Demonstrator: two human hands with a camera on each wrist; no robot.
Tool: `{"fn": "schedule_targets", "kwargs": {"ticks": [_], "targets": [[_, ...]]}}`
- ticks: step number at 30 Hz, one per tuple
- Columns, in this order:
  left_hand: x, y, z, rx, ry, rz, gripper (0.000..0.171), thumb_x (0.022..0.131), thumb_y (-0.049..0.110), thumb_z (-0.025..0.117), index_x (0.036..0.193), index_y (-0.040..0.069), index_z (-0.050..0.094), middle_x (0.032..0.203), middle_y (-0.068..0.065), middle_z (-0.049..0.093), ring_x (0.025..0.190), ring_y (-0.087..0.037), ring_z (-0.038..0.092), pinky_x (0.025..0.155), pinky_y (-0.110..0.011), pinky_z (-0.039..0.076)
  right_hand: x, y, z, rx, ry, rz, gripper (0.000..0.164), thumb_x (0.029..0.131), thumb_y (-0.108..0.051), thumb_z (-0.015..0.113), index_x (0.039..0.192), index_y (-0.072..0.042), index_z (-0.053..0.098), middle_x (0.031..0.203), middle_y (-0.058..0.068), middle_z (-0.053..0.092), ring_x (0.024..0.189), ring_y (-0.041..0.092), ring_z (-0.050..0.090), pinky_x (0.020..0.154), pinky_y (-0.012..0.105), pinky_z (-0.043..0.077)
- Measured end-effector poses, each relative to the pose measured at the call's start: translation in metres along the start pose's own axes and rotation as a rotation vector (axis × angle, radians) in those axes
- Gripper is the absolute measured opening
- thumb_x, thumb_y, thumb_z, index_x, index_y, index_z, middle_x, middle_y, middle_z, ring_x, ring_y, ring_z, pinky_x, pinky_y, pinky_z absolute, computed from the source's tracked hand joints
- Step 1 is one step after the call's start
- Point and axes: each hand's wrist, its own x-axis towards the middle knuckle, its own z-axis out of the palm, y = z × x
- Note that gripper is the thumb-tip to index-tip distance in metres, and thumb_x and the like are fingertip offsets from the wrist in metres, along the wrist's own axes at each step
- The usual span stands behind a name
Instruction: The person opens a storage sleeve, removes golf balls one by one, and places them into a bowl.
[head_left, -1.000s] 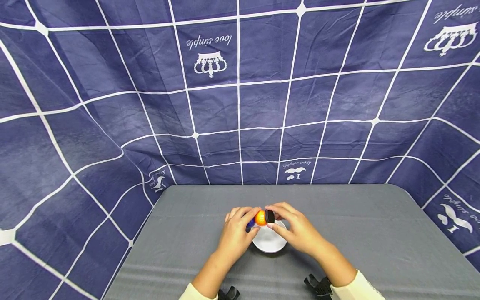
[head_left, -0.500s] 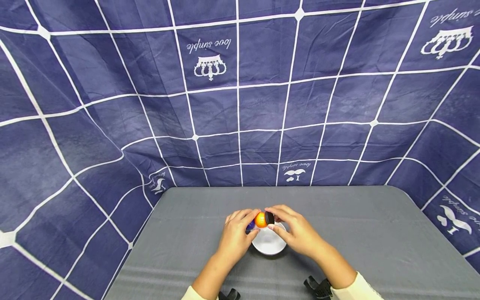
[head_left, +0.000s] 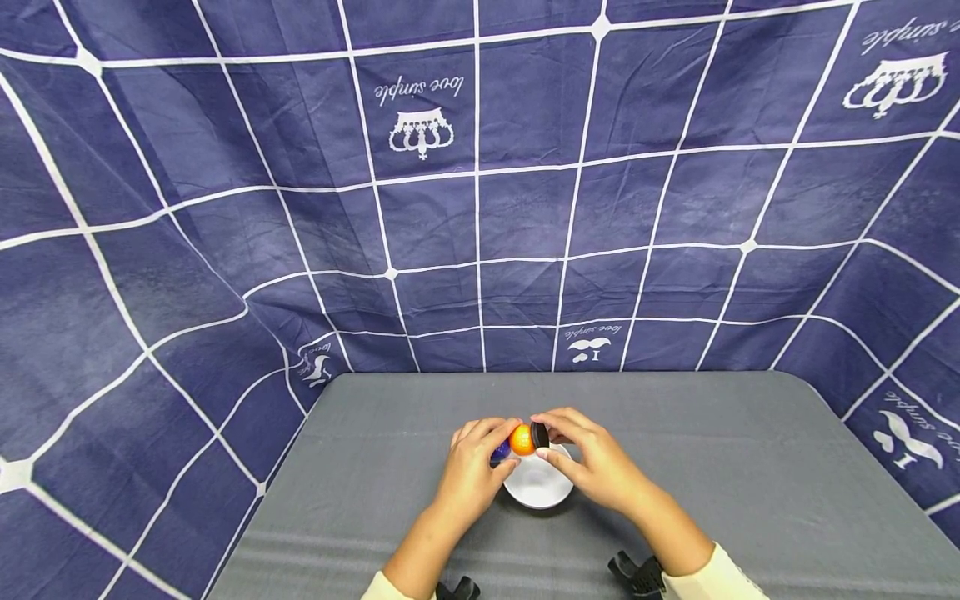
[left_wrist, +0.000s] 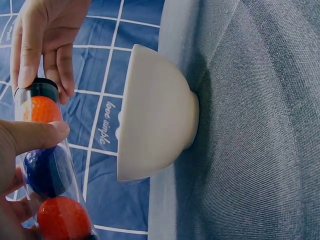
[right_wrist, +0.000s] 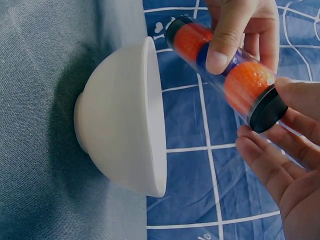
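Note:
A clear plastic tube [left_wrist: 71,172] holds orange and blue dimpled balls that look like golf balls, with a black cap at each end. My left hand [head_left: 468,471] grips the tube round its middle, thumb across it. At the right end, my right hand [head_left: 592,454] pinches the black cap [right_wrist: 268,109] between thumb and fingers; the cap sits on the tube. The near orange ball [head_left: 522,439] lies against that cap, and the blue ball [left_wrist: 47,172] is partly behind my left fingers. Below the tube a white bowl [head_left: 538,486] stands upright on the table.
The grey cloth-covered table [head_left: 750,467] spreads to both sides of the bowl. A blue curtain [head_left: 525,208] with white grid lines hangs behind the table and along its sides. Black straps [head_left: 637,575] are at the wrists.
Both hands keep their hold on the tube and cap with hardly any motion. The head view has shifted very slightly, and the bowl stays in place.

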Motion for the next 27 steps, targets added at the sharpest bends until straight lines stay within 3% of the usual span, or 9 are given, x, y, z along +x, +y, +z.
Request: {"fn": "schedule_targets", "kwargs": {"ticks": [16,27], "targets": [[-0.0013,-0.0005,0.0011,0.015,0.032,0.015,0.054,0.068,0.018,0.093,0.119,0.021,0.074,0.106,0.004,0.072,0.101,-0.017,0.065,0.089,-0.038,0.047,-0.0016,0.0001,0.0033,-0.026,0.031,-0.004,0.043,0.089,-0.011,0.076,0.129,-0.006,0.065,0.119,0.003,0.066,0.096,0.013,0.07,0.086,0.033,0.06],[-0.0028,-0.0014,0.0002,-0.037,-0.014,-0.032,0.054,0.07,0.015,0.09,0.121,0.021,0.073,0.11,0.001,0.072,0.105,-0.019,0.065,0.095,-0.043,0.047,-0.0029,0.0034,0.0002,0.12,-0.042,0.048,0.04,0.095,-0.01,0.069,0.134,-0.006,0.063,0.125,0.007,0.066,0.101,0.015,0.07,0.09,0.036,0.059]]}}
